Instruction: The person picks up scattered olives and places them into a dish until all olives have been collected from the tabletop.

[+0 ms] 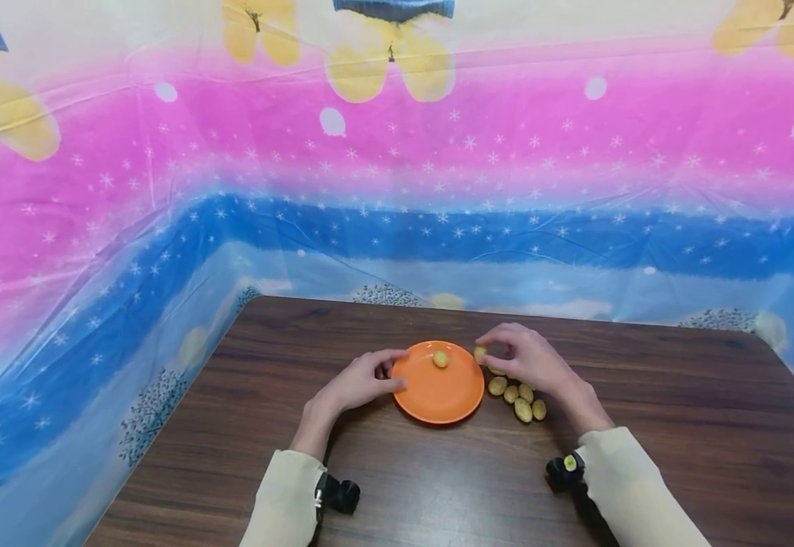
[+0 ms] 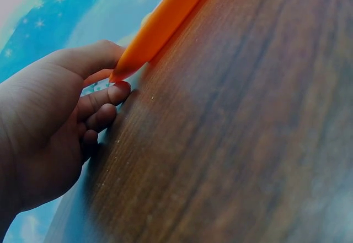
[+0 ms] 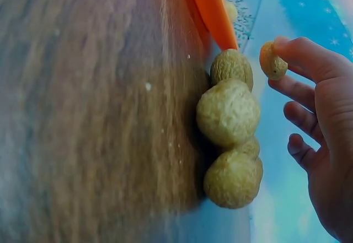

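Observation:
An orange plate (image 1: 438, 399) lies on the table, with one small yellowish-brown potato (image 1: 441, 359) near its far rim. My left hand (image 1: 362, 380) holds the plate's left edge, thumb and index finger at the rim. In the left wrist view, the thumb and fingers of the left hand (image 2: 60, 102) meet the edge of the plate (image 2: 160, 28). Just off the plate's right edge, my right hand (image 1: 529, 361) pinches another small potato (image 3: 272, 61) between thumb and index finger, above the table. Its other fingers are loosely bent.
Several small potatoes (image 1: 523, 410) lie in a loose group right of the plate, below the right hand. The dark wooden table (image 1: 438, 486) ends at a far edge against a patterned cloth (image 1: 397, 228). Black wrist cameras (image 1: 338, 494) sit at both sleeves.

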`<state>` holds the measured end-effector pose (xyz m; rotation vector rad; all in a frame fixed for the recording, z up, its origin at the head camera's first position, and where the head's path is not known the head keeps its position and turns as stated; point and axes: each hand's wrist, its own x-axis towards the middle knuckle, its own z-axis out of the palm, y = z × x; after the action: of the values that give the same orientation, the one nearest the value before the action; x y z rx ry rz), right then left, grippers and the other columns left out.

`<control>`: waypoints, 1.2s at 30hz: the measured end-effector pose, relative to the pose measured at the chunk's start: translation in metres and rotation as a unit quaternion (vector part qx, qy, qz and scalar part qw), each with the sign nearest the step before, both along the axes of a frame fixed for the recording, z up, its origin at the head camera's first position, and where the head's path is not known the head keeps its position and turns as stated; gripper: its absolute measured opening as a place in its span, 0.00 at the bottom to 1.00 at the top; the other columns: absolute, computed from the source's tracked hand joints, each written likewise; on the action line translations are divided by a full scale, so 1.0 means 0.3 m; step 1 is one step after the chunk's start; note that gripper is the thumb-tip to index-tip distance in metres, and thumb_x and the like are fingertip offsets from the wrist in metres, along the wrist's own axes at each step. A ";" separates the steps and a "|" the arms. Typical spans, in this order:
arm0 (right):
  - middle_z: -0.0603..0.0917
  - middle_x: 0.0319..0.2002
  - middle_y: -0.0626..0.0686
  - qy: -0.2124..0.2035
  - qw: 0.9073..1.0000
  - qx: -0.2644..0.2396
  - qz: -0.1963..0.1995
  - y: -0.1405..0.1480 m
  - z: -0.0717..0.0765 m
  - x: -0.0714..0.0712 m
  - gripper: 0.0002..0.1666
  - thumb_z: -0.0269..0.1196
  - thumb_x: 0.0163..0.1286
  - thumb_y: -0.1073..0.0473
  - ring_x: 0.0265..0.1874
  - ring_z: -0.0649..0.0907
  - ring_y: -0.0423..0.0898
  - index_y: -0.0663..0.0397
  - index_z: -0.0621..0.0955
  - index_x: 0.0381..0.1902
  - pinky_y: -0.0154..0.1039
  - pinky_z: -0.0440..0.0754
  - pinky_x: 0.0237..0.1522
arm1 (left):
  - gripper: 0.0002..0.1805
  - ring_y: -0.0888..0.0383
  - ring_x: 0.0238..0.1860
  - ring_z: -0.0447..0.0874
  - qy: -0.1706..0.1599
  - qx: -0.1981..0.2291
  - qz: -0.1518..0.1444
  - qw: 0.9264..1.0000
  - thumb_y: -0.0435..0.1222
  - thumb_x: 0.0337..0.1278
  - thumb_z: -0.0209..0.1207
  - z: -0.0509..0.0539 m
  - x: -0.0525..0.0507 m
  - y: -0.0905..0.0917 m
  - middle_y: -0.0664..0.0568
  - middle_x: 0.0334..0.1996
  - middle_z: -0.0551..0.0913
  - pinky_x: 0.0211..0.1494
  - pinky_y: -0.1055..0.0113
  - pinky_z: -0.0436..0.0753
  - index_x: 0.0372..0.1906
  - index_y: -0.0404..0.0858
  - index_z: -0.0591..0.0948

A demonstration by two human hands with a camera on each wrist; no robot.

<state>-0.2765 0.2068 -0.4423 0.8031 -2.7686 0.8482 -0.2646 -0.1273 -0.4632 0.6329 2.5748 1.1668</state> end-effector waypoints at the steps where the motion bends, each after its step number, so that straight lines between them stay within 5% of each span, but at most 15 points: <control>1: 0.84 0.48 0.45 0.000 1.000 -0.001 0.002 -0.003 0.002 0.001 0.18 0.68 0.67 0.47 0.32 0.76 0.40 0.45 0.86 0.51 0.38 0.76 0.36 | 0.30 0.57 0.36 0.73 0.000 0.001 0.000 1.000 0.47 0.63 0.64 0.001 0.001 0.000 0.54 0.40 0.76 0.38 0.67 0.74 0.69 0.50 0.73; 27: 0.84 0.48 0.44 -0.006 0.999 0.008 0.031 -0.092 -0.013 -0.023 0.16 0.69 0.65 0.47 0.37 0.76 0.43 0.41 0.87 0.49 0.40 0.76 0.41 | 0.30 0.57 0.37 0.72 -0.001 -0.002 0.001 1.000 0.47 0.63 0.64 -0.004 0.000 0.001 0.54 0.41 0.75 0.39 0.66 0.73 0.69 0.51 0.73; 36: 0.82 0.40 0.44 -0.016 0.999 0.022 0.033 -0.122 -0.016 -0.029 0.15 0.69 0.65 0.48 0.33 0.73 0.42 0.42 0.87 0.49 0.37 0.72 0.34 | 0.30 0.57 0.37 0.73 0.004 -0.002 0.000 1.000 0.47 0.63 0.63 -0.007 0.001 -0.002 0.54 0.40 0.75 0.38 0.67 0.73 0.69 0.51 0.73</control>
<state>-0.2853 0.1703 -0.4470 0.9002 -2.8115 0.8211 -0.2643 -0.1278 -0.4652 0.6376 2.5823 1.1611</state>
